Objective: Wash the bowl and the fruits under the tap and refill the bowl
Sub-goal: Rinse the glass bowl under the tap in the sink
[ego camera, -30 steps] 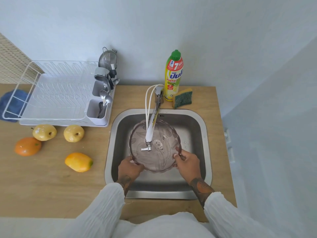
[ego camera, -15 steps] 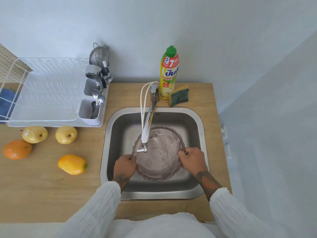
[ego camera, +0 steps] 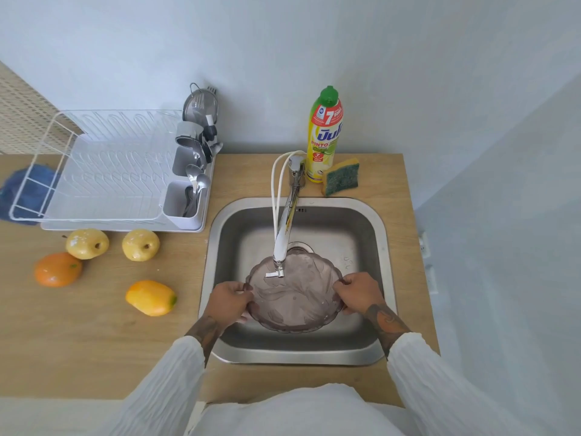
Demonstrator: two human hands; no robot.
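Bowl [ego camera: 294, 297] shifted nearer in sink [ego camera: 382, 247], under tap [ego camera: 281, 247]; left hand [ego camera: 229, 302] and right hand [ego camera: 358, 294] pinching opposite rims; fruit untouched far left; risk: wet plastic slipping, judged

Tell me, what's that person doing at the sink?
The person is holding a see-through bowl over the sink, right under the tap. The left hand grips one side of the rim and the right hand grips the other. Four fruits wait on the counter: two yellow apples, an orange and a mango. None are in the bowl yet.
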